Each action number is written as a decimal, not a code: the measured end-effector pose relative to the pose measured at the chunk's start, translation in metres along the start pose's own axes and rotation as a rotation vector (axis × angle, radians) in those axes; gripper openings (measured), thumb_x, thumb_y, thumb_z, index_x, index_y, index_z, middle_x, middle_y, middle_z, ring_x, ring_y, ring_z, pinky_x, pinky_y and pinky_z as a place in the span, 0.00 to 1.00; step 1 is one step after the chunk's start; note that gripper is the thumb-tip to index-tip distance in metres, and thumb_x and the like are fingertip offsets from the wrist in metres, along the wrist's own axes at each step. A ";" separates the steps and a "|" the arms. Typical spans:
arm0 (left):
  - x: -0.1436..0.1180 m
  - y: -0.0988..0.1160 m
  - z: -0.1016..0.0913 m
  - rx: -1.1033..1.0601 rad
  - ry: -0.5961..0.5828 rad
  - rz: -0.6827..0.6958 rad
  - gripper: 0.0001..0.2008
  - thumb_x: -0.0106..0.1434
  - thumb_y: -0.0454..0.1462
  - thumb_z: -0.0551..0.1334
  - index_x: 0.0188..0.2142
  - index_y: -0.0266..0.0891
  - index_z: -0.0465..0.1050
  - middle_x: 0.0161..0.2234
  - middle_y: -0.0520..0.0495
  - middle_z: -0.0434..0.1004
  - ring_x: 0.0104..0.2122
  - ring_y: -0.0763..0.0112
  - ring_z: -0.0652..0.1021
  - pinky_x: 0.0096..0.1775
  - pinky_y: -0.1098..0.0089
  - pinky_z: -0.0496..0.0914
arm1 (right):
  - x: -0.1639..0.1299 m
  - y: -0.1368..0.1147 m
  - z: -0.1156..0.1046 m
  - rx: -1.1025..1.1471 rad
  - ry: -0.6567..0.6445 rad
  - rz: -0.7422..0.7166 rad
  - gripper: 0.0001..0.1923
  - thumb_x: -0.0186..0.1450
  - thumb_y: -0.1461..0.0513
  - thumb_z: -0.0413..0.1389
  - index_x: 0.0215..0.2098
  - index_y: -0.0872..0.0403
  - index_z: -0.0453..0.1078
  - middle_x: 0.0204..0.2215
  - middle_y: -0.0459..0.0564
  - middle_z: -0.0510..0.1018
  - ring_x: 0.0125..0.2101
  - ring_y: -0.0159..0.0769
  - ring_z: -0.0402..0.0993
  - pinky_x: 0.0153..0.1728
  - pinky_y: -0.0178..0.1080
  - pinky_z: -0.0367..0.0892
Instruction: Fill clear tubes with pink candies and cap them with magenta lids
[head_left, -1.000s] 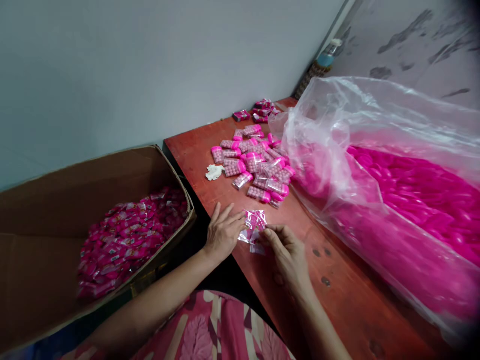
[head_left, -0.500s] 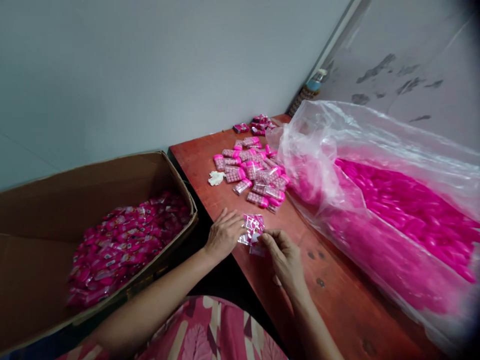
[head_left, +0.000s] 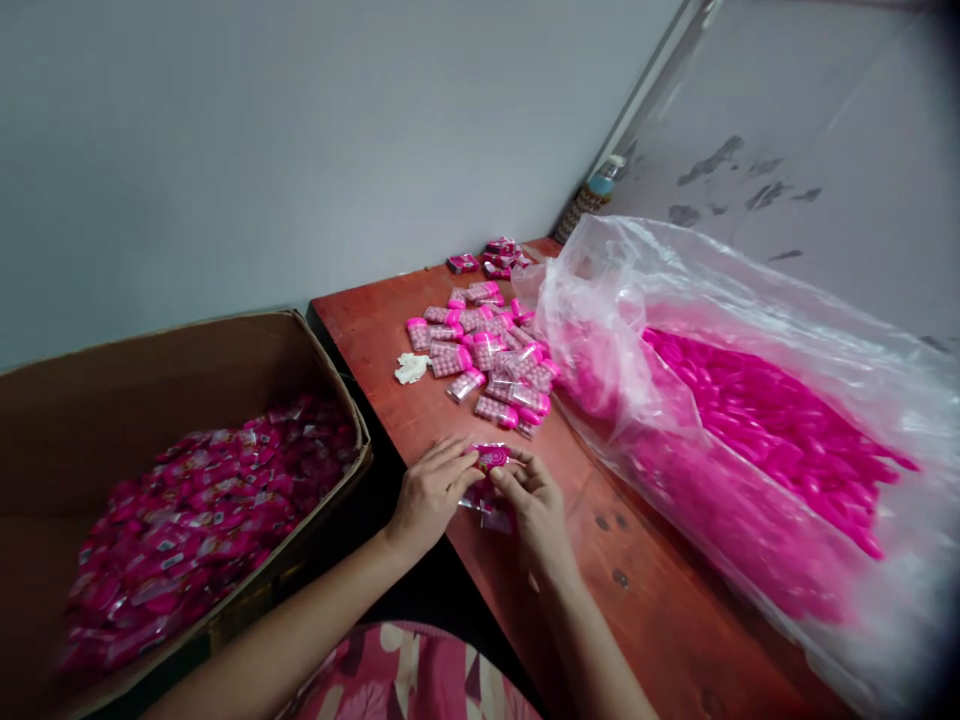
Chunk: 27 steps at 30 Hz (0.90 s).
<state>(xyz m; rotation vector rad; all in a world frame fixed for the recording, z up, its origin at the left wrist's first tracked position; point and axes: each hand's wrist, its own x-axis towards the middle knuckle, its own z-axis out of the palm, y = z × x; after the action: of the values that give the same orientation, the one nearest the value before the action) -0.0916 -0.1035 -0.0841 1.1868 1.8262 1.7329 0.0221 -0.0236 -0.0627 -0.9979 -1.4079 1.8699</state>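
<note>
Between my two hands is a small pink printed plastic wrapper (head_left: pixel 491 457), held just over the near edge of the red wooden table. The fingers of my left hand (head_left: pixel 431 497) are closed on its left side. My right hand (head_left: pixel 536 503) pinches the right side between thumb and fingers. Clear, shiny film shows below the printed part; whether anything is inside I cannot tell. Beyond my hands lies a loose pile of small clear containers (head_left: pixel 501 410) with pink caps and pale pink beads inside.
To the left stands an open cardboard box (head_left: pixel 334 395) holding many pink wrapped packets (head_left: pixel 202 510). A large clear plastic bag (head_left: pixel 720 245) of bright pink pieces (head_left: pixel 757 420) covers the table's right side. Farther back are several dark pink packets (head_left: pixel 501 258), a crumpled white scrap (head_left: pixel 412 368) and a bottle (head_left: pixel 589 198).
The wrapper has turned, so its pink printed face now shows. My right hand has come closer to my left, and the whole view has shifted slightly.
</note>
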 end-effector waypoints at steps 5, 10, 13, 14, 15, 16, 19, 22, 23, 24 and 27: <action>0.005 0.013 -0.009 -0.390 -0.103 -0.464 0.17 0.54 0.42 0.65 0.42 0.39 0.76 0.39 0.43 0.79 0.40 0.58 0.77 0.44 0.63 0.70 | 0.009 -0.005 0.001 0.063 -0.062 0.076 0.19 0.52 0.59 0.63 0.40 0.53 0.63 0.19 0.39 0.70 0.17 0.26 0.64 0.19 0.29 0.60; 0.006 0.011 -0.013 -0.635 -0.181 -0.741 0.14 0.49 0.43 0.67 0.26 0.30 0.77 0.25 0.44 0.78 0.28 0.66 0.78 0.34 0.66 0.74 | 0.014 -0.003 -0.005 -0.144 -0.150 0.067 0.19 0.53 0.56 0.62 0.39 0.53 0.63 0.19 0.40 0.70 0.19 0.29 0.67 0.21 0.32 0.63; 0.005 0.009 -0.014 -0.630 -0.073 -0.767 0.12 0.47 0.41 0.69 0.22 0.30 0.76 0.21 0.47 0.76 0.24 0.72 0.76 0.30 0.72 0.73 | 0.026 -0.009 -0.007 -0.570 -0.116 -0.146 0.16 0.58 0.53 0.56 0.40 0.54 0.65 0.25 0.47 0.74 0.23 0.35 0.70 0.25 0.36 0.65; 0.005 0.010 -0.015 -0.626 -0.047 -0.774 0.12 0.46 0.40 0.70 0.21 0.30 0.75 0.20 0.48 0.75 0.22 0.74 0.75 0.29 0.73 0.73 | 0.033 -0.012 -0.007 -0.766 -0.085 -0.255 0.16 0.60 0.54 0.54 0.42 0.54 0.66 0.29 0.50 0.75 0.26 0.37 0.71 0.27 0.38 0.66; 0.005 0.011 -0.016 -0.625 -0.028 -0.781 0.12 0.46 0.40 0.70 0.19 0.30 0.75 0.19 0.49 0.74 0.21 0.75 0.75 0.28 0.75 0.72 | 0.041 -0.015 -0.005 -0.962 -0.054 -0.361 0.16 0.62 0.55 0.52 0.44 0.54 0.67 0.34 0.53 0.76 0.30 0.39 0.72 0.31 0.40 0.66; 0.005 0.012 -0.017 -0.627 -0.009 -0.788 0.12 0.45 0.39 0.70 0.19 0.30 0.74 0.18 0.49 0.73 0.21 0.76 0.74 0.27 0.75 0.72 | 0.050 -0.018 -0.003 -1.139 -0.033 -0.451 0.16 0.63 0.56 0.51 0.46 0.54 0.67 0.39 0.55 0.75 0.34 0.42 0.72 0.34 0.42 0.66; 0.006 0.015 -0.022 -0.656 0.050 -0.804 0.12 0.43 0.39 0.71 0.18 0.31 0.73 0.18 0.50 0.73 0.20 0.77 0.74 0.26 0.76 0.73 | 0.074 -0.020 0.004 -1.425 -0.074 -0.620 0.15 0.63 0.61 0.50 0.48 0.56 0.67 0.48 0.59 0.70 0.45 0.48 0.67 0.43 0.48 0.63; 0.007 0.014 -0.030 -0.701 0.121 -0.826 0.12 0.42 0.37 0.72 0.18 0.30 0.73 0.19 0.49 0.74 0.21 0.75 0.75 0.26 0.76 0.73 | 0.082 -0.014 0.004 -1.400 -0.295 -0.719 0.14 0.63 0.64 0.49 0.47 0.57 0.67 0.49 0.58 0.71 0.51 0.45 0.64 0.51 0.47 0.58; 0.008 0.013 -0.034 -0.718 0.145 -0.834 0.12 0.42 0.37 0.72 0.19 0.30 0.73 0.20 0.48 0.75 0.21 0.75 0.76 0.26 0.76 0.73 | 0.081 -0.011 0.001 -1.348 -0.391 -0.744 0.14 0.64 0.63 0.49 0.48 0.56 0.67 0.48 0.56 0.71 0.52 0.43 0.62 0.53 0.47 0.56; 0.009 0.012 -0.037 -0.736 0.169 -0.842 0.12 0.42 0.37 0.72 0.20 0.30 0.73 0.21 0.48 0.76 0.22 0.74 0.76 0.26 0.76 0.73 | 0.078 -0.010 -0.003 -1.288 -0.471 -0.762 0.14 0.64 0.63 0.49 0.48 0.55 0.67 0.49 0.54 0.72 0.55 0.42 0.59 0.55 0.48 0.53; 0.012 0.009 -0.043 -0.790 0.227 -0.852 0.10 0.46 0.36 0.70 0.24 0.30 0.74 0.23 0.47 0.77 0.23 0.73 0.77 0.27 0.75 0.74 | 0.066 -0.013 -0.016 -1.094 -0.449 -0.762 0.16 0.65 0.60 0.47 0.50 0.52 0.65 0.54 0.53 0.66 0.59 0.43 0.52 0.56 0.52 0.50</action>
<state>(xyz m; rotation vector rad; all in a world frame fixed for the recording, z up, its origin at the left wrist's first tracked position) -0.1274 -0.1228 -0.0645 -0.1044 1.2074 1.7611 -0.0003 0.0418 -0.0671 -0.2934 -2.6913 0.6924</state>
